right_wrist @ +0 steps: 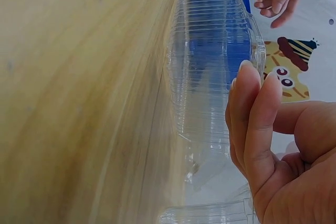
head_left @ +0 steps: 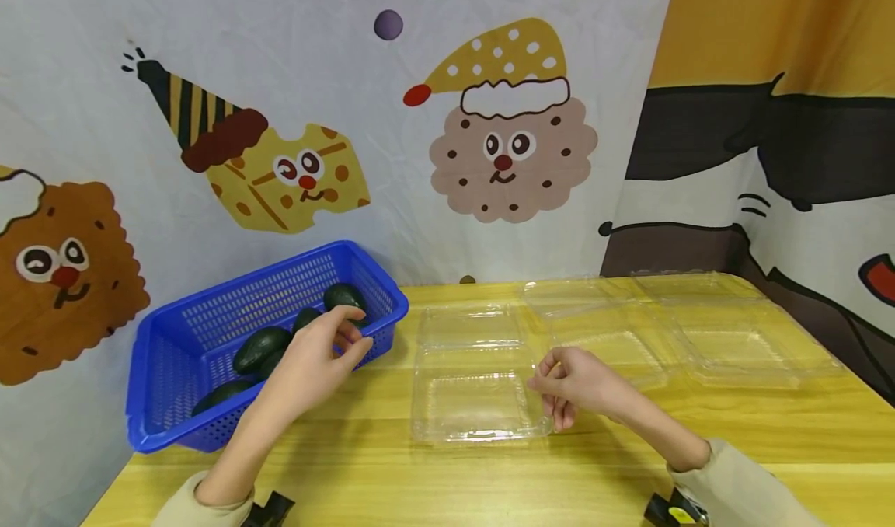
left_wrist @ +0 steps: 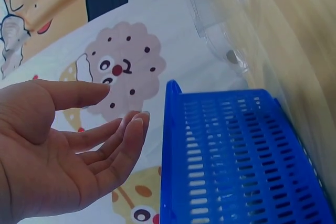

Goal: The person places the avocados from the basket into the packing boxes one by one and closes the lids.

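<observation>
My left hand (head_left: 318, 364) is held over the near right side of a blue plastic basket (head_left: 150, 387), fingers loosely bent and thumb apart, with nothing between them. Several dark green avocados (head_left: 260, 350) lie inside the basket, one of them (head_left: 343, 298) just beyond my fingertips. Before me on the table is a clear plastic clamshell box (head_left: 475, 403) with its lid folded back. My right hand (head_left: 576, 387) is at the right rim of this box, fingertips right by the edge. In the right wrist view, its fingers (right_wrist: 257, 114) are gently bent and overlap the box wall.
Two more open clear clamshell boxes, one (head_left: 608, 348) behind my right hand and another (head_left: 741, 348) further right, stand on the wooden table (head_left: 489, 488). A cloth with cartoon prints (head_left: 391, 162) hangs along the back.
</observation>
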The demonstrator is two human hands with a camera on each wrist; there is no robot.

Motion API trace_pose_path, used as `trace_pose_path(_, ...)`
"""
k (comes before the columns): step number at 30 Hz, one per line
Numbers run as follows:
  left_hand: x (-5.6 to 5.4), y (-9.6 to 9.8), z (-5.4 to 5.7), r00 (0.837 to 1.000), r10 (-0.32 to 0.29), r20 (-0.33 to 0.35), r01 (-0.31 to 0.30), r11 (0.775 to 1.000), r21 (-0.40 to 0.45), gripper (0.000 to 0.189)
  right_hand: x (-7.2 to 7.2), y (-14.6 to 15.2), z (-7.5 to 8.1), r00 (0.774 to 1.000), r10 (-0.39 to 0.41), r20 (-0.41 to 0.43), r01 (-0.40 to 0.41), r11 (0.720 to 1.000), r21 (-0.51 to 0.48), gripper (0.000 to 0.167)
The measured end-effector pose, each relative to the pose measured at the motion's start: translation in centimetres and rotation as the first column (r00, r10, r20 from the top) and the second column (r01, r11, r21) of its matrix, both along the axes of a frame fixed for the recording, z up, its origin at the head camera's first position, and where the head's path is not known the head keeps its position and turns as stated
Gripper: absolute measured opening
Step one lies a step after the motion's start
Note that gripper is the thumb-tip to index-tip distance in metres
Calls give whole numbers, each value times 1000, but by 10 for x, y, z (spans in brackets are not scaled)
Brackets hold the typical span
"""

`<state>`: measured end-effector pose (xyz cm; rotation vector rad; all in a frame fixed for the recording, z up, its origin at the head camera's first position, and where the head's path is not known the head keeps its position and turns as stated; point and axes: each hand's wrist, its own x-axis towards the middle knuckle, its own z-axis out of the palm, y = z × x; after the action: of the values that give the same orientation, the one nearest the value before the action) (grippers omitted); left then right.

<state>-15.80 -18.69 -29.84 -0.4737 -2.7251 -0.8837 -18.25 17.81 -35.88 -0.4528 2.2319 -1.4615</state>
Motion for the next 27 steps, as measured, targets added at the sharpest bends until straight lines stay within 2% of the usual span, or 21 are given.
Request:
trace_pose_path(9, -5, -20, 4, 999, 32, 2, -32, 999, 17, 34, 0, -1, 0, 1000, 0, -7, 0, 1000, 4, 23)
trace_pose_path(16, -9, -31, 4, 998, 63, -4, -63, 998, -4, 34, 0, 0, 0, 1000, -9, -4, 9, 1000, 1, 25)
trace_pose_path(21, -12, -39, 1, 994, 104, 24, -103, 994, -31, 36, 0, -1, -1, 1000, -14, -1, 14, 1000, 3, 25)
trace_pose_path(27, -16, -50, -3, 992, 116, 59, -114, 993, -42, 43, 0, -2, -1, 1000, -9, -10, 9, 1000, 2, 24)
